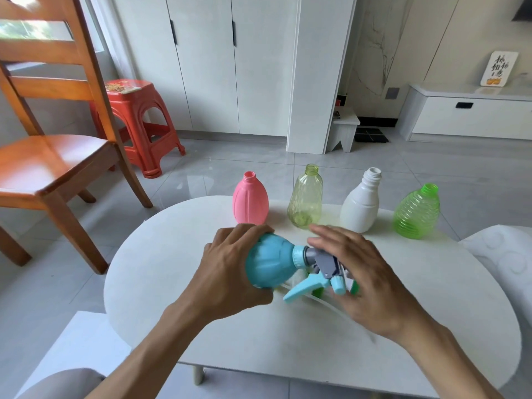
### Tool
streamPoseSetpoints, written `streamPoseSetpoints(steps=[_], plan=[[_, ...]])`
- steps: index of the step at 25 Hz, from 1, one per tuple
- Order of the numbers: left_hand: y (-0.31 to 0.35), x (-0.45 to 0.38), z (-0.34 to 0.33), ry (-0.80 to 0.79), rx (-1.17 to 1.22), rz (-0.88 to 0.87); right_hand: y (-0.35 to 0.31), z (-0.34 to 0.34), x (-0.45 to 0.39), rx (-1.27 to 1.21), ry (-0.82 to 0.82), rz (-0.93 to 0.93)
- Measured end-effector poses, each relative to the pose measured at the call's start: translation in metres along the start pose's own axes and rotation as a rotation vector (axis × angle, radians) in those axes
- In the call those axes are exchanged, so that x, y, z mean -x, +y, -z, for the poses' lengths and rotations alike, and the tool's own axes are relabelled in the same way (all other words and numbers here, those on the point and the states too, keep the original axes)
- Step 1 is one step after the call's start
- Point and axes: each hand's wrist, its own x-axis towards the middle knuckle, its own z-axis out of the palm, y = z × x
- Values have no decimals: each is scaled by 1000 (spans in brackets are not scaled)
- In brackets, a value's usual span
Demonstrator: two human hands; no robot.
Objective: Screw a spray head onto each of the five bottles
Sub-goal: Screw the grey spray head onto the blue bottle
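Head view shows our left hand wrapped around the blue bottle, held on its side above the white table, neck pointing right. A blue-and-grey spray head sits on that neck. Our right hand is spread open with fingers loose over the spray head. Behind stand four open bottles: pink bottle, pale yellow-green bottle, white bottle, green ribbed bottle.

grey glossy floor tiles, white cupboard doors behind, a wooden chair and a red plastic stool at left.
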Motion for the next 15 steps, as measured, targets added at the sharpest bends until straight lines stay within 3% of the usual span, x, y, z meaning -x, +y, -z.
streamPoseSetpoints(steps=[4, 7, 9, 12, 15], plan=[[3, 2, -2, -115, 58, -69, -10, -4, 0, -117, -18, -31], [4, 5, -4, -37, 50, -82, -16, -3, 1, -176, 66, -111], [9, 7, -10, 64, 29, -90, -20, -5, 1, -259, 154, -260], [18, 5, -20, 203, -30, -130, -19, -6, -5, -620, 328, -589], [23, -1, -13, 68, 293, 57, -13, -7, -8, -897, 224, -551]])
